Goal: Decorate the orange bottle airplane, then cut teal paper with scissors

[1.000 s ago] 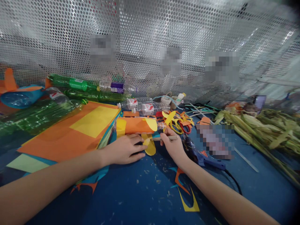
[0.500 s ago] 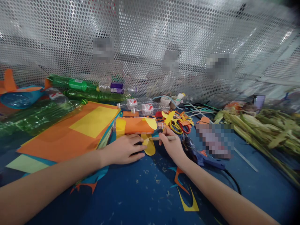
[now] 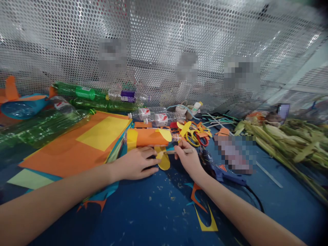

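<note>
My left hand (image 3: 137,164) lies with its fingers stretched out on the blue table, fingertips at the left edge of a rounded yellow paper piece (image 3: 164,162). Pinched in my right hand (image 3: 188,159) is a slim, light-coloured pencil (image 3: 183,150), held nearly level with its tip on that yellow paper. Just beyond both hands, a plastic bottle wrapped in orange and yellow paper (image 3: 151,137) rests on its side, its neck to the right. Part of the yellow piece is hidden beneath the bottle.
Orange and yellow paper sheets (image 3: 64,153) are stacked at left, with green bottles (image 3: 51,128) behind. Clear bottles (image 3: 161,119) lie farther back. Scissors (image 3: 193,139), a blue glue gun (image 3: 228,176) with a black cord, and corn husks (image 3: 282,143) are at right. Paper scraps (image 3: 207,223) lie nearer.
Both hands stay in nearly the same place. The pencil's tip has shifted very slightly on the yellow paper; nothing was picked up or let go.
</note>
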The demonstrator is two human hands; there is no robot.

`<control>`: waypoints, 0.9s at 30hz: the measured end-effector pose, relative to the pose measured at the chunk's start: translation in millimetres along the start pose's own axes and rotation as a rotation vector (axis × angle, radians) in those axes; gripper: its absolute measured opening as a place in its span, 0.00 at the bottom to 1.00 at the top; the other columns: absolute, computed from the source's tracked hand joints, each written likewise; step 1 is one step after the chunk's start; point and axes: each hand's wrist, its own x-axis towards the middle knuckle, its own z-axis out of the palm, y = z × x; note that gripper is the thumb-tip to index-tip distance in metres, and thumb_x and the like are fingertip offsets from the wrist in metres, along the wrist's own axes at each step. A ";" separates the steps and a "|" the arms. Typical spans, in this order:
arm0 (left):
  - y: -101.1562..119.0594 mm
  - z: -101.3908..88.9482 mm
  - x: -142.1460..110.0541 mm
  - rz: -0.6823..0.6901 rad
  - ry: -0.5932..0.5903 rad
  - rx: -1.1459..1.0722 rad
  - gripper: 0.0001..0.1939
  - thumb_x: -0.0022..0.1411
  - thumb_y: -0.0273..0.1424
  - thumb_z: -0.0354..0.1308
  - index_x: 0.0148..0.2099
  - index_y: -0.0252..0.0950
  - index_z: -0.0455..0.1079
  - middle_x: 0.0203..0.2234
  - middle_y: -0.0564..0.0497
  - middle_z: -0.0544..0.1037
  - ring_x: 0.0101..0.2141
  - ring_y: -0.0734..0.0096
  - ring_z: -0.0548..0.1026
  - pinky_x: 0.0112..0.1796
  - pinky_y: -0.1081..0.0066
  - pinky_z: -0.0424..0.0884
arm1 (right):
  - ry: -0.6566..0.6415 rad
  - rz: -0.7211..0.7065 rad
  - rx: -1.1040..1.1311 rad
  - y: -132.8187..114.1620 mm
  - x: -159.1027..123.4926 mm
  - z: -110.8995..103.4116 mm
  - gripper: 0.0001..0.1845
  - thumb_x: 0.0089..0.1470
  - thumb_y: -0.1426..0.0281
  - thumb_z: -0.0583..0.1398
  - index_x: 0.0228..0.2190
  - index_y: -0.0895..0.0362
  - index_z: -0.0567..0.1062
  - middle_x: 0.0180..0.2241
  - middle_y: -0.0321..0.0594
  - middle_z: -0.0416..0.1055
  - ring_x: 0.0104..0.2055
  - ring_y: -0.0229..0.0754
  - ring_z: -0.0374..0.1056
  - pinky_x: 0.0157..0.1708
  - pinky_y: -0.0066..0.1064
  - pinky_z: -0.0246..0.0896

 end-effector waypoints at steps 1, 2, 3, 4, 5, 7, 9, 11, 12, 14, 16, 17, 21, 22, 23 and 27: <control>0.0 0.0 0.0 -0.001 -0.002 0.001 0.17 0.66 0.38 0.46 0.51 0.38 0.67 0.45 0.42 0.71 0.47 0.60 0.70 0.46 0.59 0.68 | 0.004 0.001 0.009 -0.1 0.2 0.0 0.11 0.47 0.70 0.56 0.17 0.53 0.60 0.12 0.28 0.61 0.17 0.35 0.56 0.22 0.28 0.52; -0.1 -0.1 -0.1 -0.004 -0.007 0.001 0.17 0.66 0.38 0.46 0.51 0.38 0.67 0.45 0.42 0.71 0.47 0.60 0.70 0.46 0.59 0.68 | 0.013 0.001 0.028 -0.2 0.4 0.0 0.12 0.47 0.70 0.56 0.17 0.53 0.60 0.12 0.28 0.61 0.17 0.35 0.56 0.23 0.28 0.52; -0.1 -0.3 0.0 -0.007 -0.013 0.000 0.17 0.66 0.38 0.45 0.51 0.38 0.67 0.45 0.43 0.71 0.47 0.60 0.70 0.47 0.59 0.68 | 0.027 0.003 0.056 -0.1 0.6 -0.1 0.12 0.47 0.70 0.56 0.17 0.53 0.59 0.12 0.28 0.61 0.17 0.35 0.56 0.23 0.28 0.51; -0.1 -0.6 0.1 -0.009 -0.019 -0.001 0.17 0.66 0.39 0.45 0.52 0.38 0.66 0.45 0.43 0.71 0.47 0.60 0.70 0.47 0.59 0.68 | 0.049 0.007 0.094 0.1 0.7 -0.4 0.13 0.48 0.70 0.56 0.16 0.53 0.59 0.12 0.27 0.60 0.17 0.35 0.55 0.22 0.27 0.51; 0.0 -1.0 0.2 -0.011 -0.027 -0.002 0.17 0.67 0.38 0.45 0.52 0.38 0.66 0.45 0.43 0.71 0.47 0.60 0.70 0.47 0.59 0.68 | 0.071 0.013 0.134 0.4 0.9 -0.7 0.13 0.48 0.70 0.55 0.16 0.53 0.59 0.11 0.27 0.58 0.17 0.35 0.54 0.22 0.27 0.50; 0.1 -1.8 0.6 -0.010 -0.038 -0.003 0.17 0.67 0.38 0.45 0.52 0.37 0.66 0.45 0.43 0.71 0.47 0.61 0.70 0.47 0.60 0.68 | 0.103 0.031 0.201 1.0 1.0 -1.5 0.12 0.50 0.69 0.54 0.18 0.53 0.60 0.11 0.26 0.56 0.16 0.35 0.51 0.20 0.27 0.48; 0.2 -2.6 1.0 -0.004 -0.037 -0.004 0.17 0.67 0.38 0.45 0.52 0.37 0.66 0.45 0.43 0.71 0.47 0.61 0.70 0.47 0.60 0.68 | 0.114 0.047 0.242 0.5 0.7 -1.9 0.10 0.51 0.68 0.54 0.20 0.53 0.62 0.10 0.26 0.56 0.16 0.35 0.50 0.19 0.28 0.46; 0.3 -3.5 1.4 0.001 -0.030 -0.005 0.17 0.67 0.38 0.45 0.51 0.37 0.66 0.45 0.43 0.71 0.46 0.61 0.70 0.47 0.60 0.68 | 0.113 0.045 0.270 -2.0 -0.4 -1.8 0.10 0.52 0.68 0.53 0.20 0.53 0.63 0.10 0.27 0.56 0.15 0.35 0.51 0.19 0.28 0.47; 0.4 -4.0 1.6 0.003 -0.028 -0.004 0.17 0.67 0.39 0.44 0.51 0.37 0.66 0.45 0.43 0.71 0.46 0.61 0.70 0.46 0.60 0.68 | 0.109 0.038 0.276 -3.8 -1.2 -1.7 0.11 0.52 0.68 0.53 0.20 0.54 0.63 0.10 0.27 0.56 0.15 0.35 0.52 0.19 0.28 0.47; 0.6 -5.1 1.7 0.009 -0.037 0.001 0.17 0.66 0.39 0.44 0.51 0.38 0.66 0.44 0.43 0.72 0.46 0.61 0.70 0.45 0.60 0.69 | 0.083 0.022 0.264 -7.7 -3.1 -1.0 0.12 0.52 0.69 0.53 0.18 0.54 0.63 0.10 0.28 0.56 0.15 0.35 0.53 0.19 0.28 0.48; 0.8 -5.9 1.6 0.021 -0.043 0.008 0.18 0.66 0.40 0.45 0.51 0.38 0.66 0.44 0.43 0.72 0.45 0.61 0.71 0.44 0.60 0.70 | 0.036 0.009 0.247 -10.2 -5.0 -0.3 0.13 0.52 0.68 0.54 0.18 0.54 0.62 0.10 0.28 0.57 0.15 0.34 0.53 0.19 0.27 0.48; 0.9 -6.1 1.5 0.026 -0.043 0.011 0.18 0.66 0.41 0.45 0.50 0.39 0.67 0.43 0.43 0.72 0.44 0.61 0.71 0.44 0.60 0.70 | 0.006 0.006 0.238 -10.6 -5.8 0.0 0.14 0.52 0.67 0.55 0.18 0.54 0.62 0.10 0.27 0.57 0.15 0.33 0.52 0.19 0.27 0.48; 0.6 -4.3 0.7 0.027 -0.021 0.003 0.18 0.65 0.42 0.46 0.48 0.38 0.69 0.42 0.42 0.72 0.43 0.60 0.72 0.42 0.60 0.71 | -0.081 0.000 0.194 -8.1 -7.0 1.2 0.16 0.53 0.62 0.57 0.18 0.54 0.60 0.10 0.27 0.58 0.14 0.33 0.52 0.19 0.27 0.48; 0.4 -3.5 0.5 0.027 -0.017 -0.002 0.18 0.65 0.42 0.46 0.48 0.38 0.69 0.41 0.42 0.72 0.43 0.60 0.72 0.42 0.60 0.71 | -0.087 0.000 0.188 -7.1 -6.9 1.5 0.16 0.53 0.62 0.57 0.19 0.54 0.60 0.10 0.27 0.58 0.14 0.33 0.52 0.18 0.26 0.48; 0.2 -2.9 0.4 0.029 -0.013 -0.008 0.18 0.65 0.42 0.46 0.48 0.38 0.69 0.41 0.42 0.72 0.43 0.60 0.72 0.42 0.60 0.71 | -0.088 0.001 0.185 -6.4 -6.7 1.8 0.16 0.53 0.62 0.57 0.20 0.54 0.60 0.09 0.27 0.59 0.14 0.33 0.52 0.18 0.26 0.48; 0.1 -2.2 0.3 0.037 0.000 -0.011 0.18 0.65 0.41 0.46 0.48 0.37 0.70 0.41 0.41 0.73 0.43 0.60 0.72 0.42 0.60 0.72 | -0.102 0.003 0.131 -5.4 -5.5 2.9 0.15 0.52 0.64 0.58 0.20 0.53 0.60 0.09 0.26 0.61 0.13 0.32 0.52 0.18 0.26 0.48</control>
